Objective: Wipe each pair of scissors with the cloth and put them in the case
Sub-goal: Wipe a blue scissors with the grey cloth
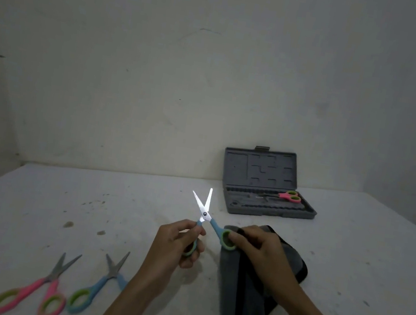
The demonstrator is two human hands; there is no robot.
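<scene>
**One down, three to go on the scissor cleanup**

One pair is already parked: the pink scissors in the case (286,196) are lying in the bottom tray of the open grey case (269,208), which sits at the back of the table near the wall with its lid standing up. So that one looks done.

Right now a blue pair (206,213) is being worked on. It's held up over the table with the blades spread in a V, pointing away from the person. The left hand (176,245) has its fingers curled around one handle loop, and the right hand (255,246) is pinching the other loop, with that handle sitting right at the edge of the dark cloth (257,287). The cloth is bunched up under and beside the right hand, resting on the table (350,248). I can't tell whether the blades have actually been wiped; my guess is this is the opening-up part before or during the wipe.

Still waiting down at the near left: another pink pair (38,291) and a second blue pair (96,286), both lying flat with blades slightly open, just beside each other and well apart from the case. Neither hand is touching them.

So roughly a quarter finished, I'd say. Left to do: finish this blue one, drop it in the case, then the last two.
</scene>
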